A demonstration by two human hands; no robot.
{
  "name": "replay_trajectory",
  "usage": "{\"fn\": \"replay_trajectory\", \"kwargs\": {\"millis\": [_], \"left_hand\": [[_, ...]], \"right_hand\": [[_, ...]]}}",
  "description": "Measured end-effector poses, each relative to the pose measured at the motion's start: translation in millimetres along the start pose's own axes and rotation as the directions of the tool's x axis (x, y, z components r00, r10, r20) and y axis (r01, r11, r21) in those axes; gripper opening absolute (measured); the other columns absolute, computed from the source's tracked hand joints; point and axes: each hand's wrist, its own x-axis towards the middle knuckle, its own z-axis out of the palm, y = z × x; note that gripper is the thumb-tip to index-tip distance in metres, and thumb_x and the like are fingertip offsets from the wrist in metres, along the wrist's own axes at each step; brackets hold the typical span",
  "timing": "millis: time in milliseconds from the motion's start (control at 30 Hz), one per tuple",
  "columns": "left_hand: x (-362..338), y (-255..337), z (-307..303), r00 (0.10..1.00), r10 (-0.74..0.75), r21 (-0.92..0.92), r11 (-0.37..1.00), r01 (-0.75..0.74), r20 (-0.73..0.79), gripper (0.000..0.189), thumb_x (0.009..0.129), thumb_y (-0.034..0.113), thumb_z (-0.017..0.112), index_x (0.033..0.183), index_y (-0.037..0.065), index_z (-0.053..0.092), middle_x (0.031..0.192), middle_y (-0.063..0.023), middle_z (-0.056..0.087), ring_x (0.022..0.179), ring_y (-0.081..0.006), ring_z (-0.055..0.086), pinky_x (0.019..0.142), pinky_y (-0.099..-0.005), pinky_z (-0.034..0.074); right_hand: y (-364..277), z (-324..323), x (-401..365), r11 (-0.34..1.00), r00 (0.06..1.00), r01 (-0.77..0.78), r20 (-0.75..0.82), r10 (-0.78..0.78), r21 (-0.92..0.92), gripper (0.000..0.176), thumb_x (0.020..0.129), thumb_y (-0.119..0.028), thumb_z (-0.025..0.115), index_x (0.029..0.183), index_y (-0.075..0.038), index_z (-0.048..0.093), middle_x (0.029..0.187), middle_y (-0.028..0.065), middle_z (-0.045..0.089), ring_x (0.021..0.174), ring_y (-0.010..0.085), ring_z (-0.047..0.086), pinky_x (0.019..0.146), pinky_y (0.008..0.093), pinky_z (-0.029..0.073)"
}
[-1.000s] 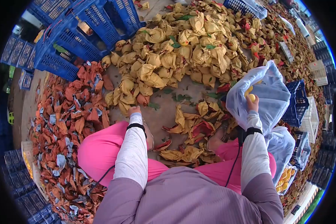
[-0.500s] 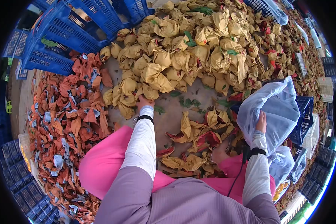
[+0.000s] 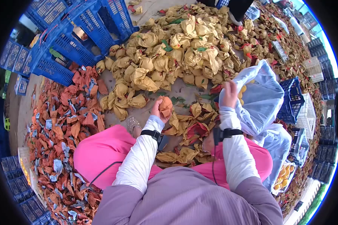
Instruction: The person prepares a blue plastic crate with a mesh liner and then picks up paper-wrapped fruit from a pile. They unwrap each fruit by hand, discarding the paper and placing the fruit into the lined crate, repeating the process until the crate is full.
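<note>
My left hand (image 3: 156, 108) is closed round a paper-wrapped fruit (image 3: 165, 106) in orange-brown paper, held above the floor between my knees. My right hand (image 3: 229, 94) is raised with fingers pointing up and apart, at the left edge of a clear plastic bag (image 3: 261, 99). Nothing shows in that hand. Several orange fruits (image 3: 241, 98) lie inside the bag, just right of the fingers. Ahead of my left hand spreads a heap of fruits in tan paper bags (image 3: 159, 62). Torn tan wrappers (image 3: 195, 129) with red linings lie on the floor between my feet.
Orange-brown paper scraps (image 3: 64, 135) pile up on the left. Blue crates (image 3: 77, 41) stand at the far left. A blue crate (image 3: 292, 99) and a white crate (image 3: 307, 116) are on the right, with a box of oranges (image 3: 283, 178) nearer me. Another person's dark-clothed leg (image 3: 238, 9) shows at the top.
My left hand has come back from the heap and now holds a wrapped fruit. My right hand has moved left, from inside the plastic bag to its edge. A person's leg has appeared at the top.
</note>
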Motion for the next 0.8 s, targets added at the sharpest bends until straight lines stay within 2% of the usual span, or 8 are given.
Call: {"fn": "replay_trajectory", "kwargs": {"millis": [33,100,233,367,500,567,700,800], "left_hand": [[-14,3,16,0.993,-0.068,0.03,0.997,0.065,0.1,0.041,0.077,0.042,0.056,0.103,0.011,0.056,0.082,-0.0043,0.061,0.067,-0.0196,0.06,0.052,-0.0283,0.052],[-44,7,45,0.982,-0.052,0.088,0.995,0.037,0.183,0.044,0.079,0.046,0.054,0.105,0.011,0.055,0.087,-0.0049,0.062,0.073,-0.021,0.061,0.055,-0.0296,0.054],[-89,-2,74,0.963,0.038,0.128,0.989,-0.074,0.268,0.05,0.083,0.051,0.049,0.112,0.011,0.052,0.101,-0.0068,0.06,0.085,-0.022,0.061,0.067,-0.0322,0.054],[-123,-19,96,0.962,0.026,0.306,0.945,-0.112,0.273,0.054,0.082,0.053,0.051,0.117,0.012,0.044,0.112,-0.007,0.053,0.094,-0.0207,0.058,0.074,-0.0329,0.05],[-129,-24,93,0.959,0.275,0.763,0.605,-0.228,0.068,0.064,0.08,0.053,0.054,0.12,0.005,0.039,0.105,-0.0087,0.05,0.095,-0.0216,0.054,0.079,-0.0342,0.044],[-115,-23,81,0.585,0.689,0.696,0.163,-0.7,0.428,0.066,0.078,0.045,0.062,0.122,0.002,0.036,0.109,-0.0096,0.048,0.1,-0.0208,0.049,0.086,-0.0331,0.04],[-149,-11,114,0.65,0.272,0.565,0.33,-0.756,0.71,0.063,0.079,0.036,0.064,0.124,0.001,0.036,0.118,-0.013,0.045,0.107,-0.0172,0.045,0.092,-0.0294,0.036],[-154,-4,108,0.726,0.19,0.651,0.335,-0.681,0.661,0.061,0.081,0.032,0.064,0.124,0.001,0.036,0.111,-0.0132,0.05,0.102,-0.0169,0.049,0.087,-0.028,0.04]], "right_hand": [[-36,8,-8,0.791,0.903,-0.411,0.321,0.285,0.454,0.024,0.084,-0.013,0.058,0.104,0.0,0.053,0.089,0.0038,0.056,0.08,0.0096,0.051,0.071,0.0232,0.043],[-81,17,-36,0.619,0.769,-0.528,0.637,0.058,0.581,0.042,0.079,-0.017,0.065,0.114,-0.003,0.048,0.101,0.0048,0.054,0.091,0.0118,0.052,0.08,0.0258,0.043],[-126,17,-74,0.858,0.752,-0.068,0.591,-0.291,0.508,0.085,0.063,-0.03,0.078,0.13,-0.005,0.032,0.124,0.0149,0.04,0.114,0.0218,0.044,0.093,0.035,0.038],[-145,-2,-89,0.426,0.76,-0.558,0.645,-0.081,0.712,0.07,0.078,-0.019,0.067,0.132,-0.006,0.024,0.125,0.0103,0.042,0.113,0.017,0.043,0.094,0.0296,0.035],[-149,-25,-91,0.414,0.743,-0.62,0.668,0.038,0.667,0.06,0.084,-0.013,0.06,0.131,-0.003,0.024,0.121,0.0069,0.045,0.11,0.0146,0.044,0.094,0.0264,0.035],[-152,-33,-90,0.394,0.778,-0.594,0.626,0.059,0.701,0.057,0.085,-0.016,0.059,0.13,-0.003,0.026,0.119,0.0059,0.046,0.109,0.0137,0.044,0.093,0.0259,0.036],[-150,-35,-94,0.44,0.759,-0.608,0.647,0.076,0.661,0.052,0.089,-0.027,0.053,0.128,-0.003,0.031,0.116,0.0045,0.048,0.106,0.0135,0.047,0.09,0.0266,0.038],[-168,-47,-92,-0.003,0.523,-0.839,0.809,0.268,0.544,0.059,0.089,-0.05,0.04,0.128,-0.005,0.036,0.115,0.0066,0.053,0.102,0.0202,0.053,0.086,0.0306,0.044]]}}
